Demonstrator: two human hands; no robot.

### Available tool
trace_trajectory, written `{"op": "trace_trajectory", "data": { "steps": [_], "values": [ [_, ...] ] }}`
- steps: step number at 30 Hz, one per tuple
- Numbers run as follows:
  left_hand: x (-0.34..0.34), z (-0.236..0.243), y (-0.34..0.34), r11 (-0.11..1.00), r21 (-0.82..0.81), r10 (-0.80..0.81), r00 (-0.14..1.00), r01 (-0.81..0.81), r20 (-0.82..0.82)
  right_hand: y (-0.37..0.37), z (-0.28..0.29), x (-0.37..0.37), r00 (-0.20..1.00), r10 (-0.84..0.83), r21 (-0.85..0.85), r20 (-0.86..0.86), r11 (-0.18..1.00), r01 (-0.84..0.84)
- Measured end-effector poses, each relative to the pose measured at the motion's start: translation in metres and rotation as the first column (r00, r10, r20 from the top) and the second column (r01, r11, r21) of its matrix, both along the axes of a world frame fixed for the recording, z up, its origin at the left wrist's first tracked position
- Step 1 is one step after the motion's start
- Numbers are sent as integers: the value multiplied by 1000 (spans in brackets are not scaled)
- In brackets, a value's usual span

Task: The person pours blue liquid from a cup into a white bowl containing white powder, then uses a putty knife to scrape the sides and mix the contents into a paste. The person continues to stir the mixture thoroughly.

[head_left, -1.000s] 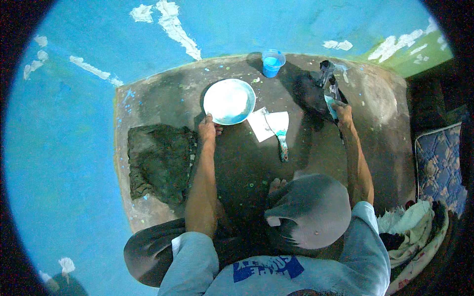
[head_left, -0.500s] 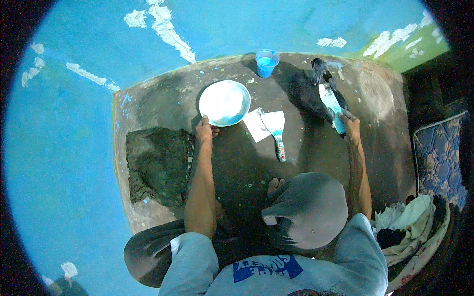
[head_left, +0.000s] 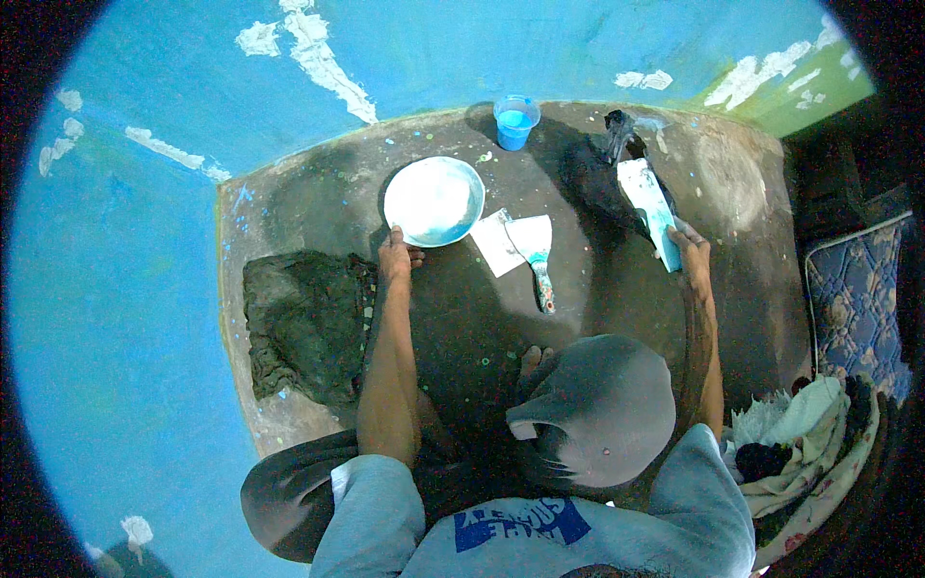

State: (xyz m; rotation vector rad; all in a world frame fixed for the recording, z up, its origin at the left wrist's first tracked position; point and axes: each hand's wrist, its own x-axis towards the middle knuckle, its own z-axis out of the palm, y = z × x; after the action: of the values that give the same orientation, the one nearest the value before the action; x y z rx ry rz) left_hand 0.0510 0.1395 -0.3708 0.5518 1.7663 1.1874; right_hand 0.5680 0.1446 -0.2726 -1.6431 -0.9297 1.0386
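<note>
My left hand [head_left: 397,258] pinches the near rim of a round, shallow metal bowl [head_left: 461,231], thumb on top. White stuff covers much of its inside. At the right, my right hand [head_left: 692,252] is closed on the lower end of a long, flat light-blue scoop [head_left: 649,197]. White powder or paste coats its far end. That end lies over the mouth of a crumpled black plastic bag [head_left: 599,173], whose contents I cannot see. Between my hands, a putty knife [head_left: 539,255] with a wide white-smeared blade rests partly on a white square sheet [head_left: 493,247].
A clear cup of blue liquid [head_left: 515,125] stands near the wall. A dark rumpled cloth [head_left: 306,328] lies at the left. Blue walls [head_left: 125,289] with white patches rise at the left and far side. Piled fabrics [head_left: 800,443] and a patterned mattress [head_left: 858,299] are at the right.
My right hand has shifted slightly toward me and right, and the scoop has turned, showing more white on its far end. My left hand keeps its hold on the bowl.
</note>
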Motion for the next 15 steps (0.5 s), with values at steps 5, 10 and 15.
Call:
{"op": "trace_trajectory", "data": {
  "steps": [5, 10, 15],
  "values": [
    [-5, -5, -2, 1000, 12, 14, 1000, -14, 21, -18, 32, -21, 998, 34, -40, -57, 999, -37],
    [-2, -8, 1, 1000, -16, -4, 1000, 4, -2, -20, 24, -2, 1000, -15, -5, -21, 1000, 15],
    [-11, -19, -3, 978, 206, 45, 993, -22, -105, -29, 56, -11, 998, 35, -45, 50, 998, -33]
  ]
}}
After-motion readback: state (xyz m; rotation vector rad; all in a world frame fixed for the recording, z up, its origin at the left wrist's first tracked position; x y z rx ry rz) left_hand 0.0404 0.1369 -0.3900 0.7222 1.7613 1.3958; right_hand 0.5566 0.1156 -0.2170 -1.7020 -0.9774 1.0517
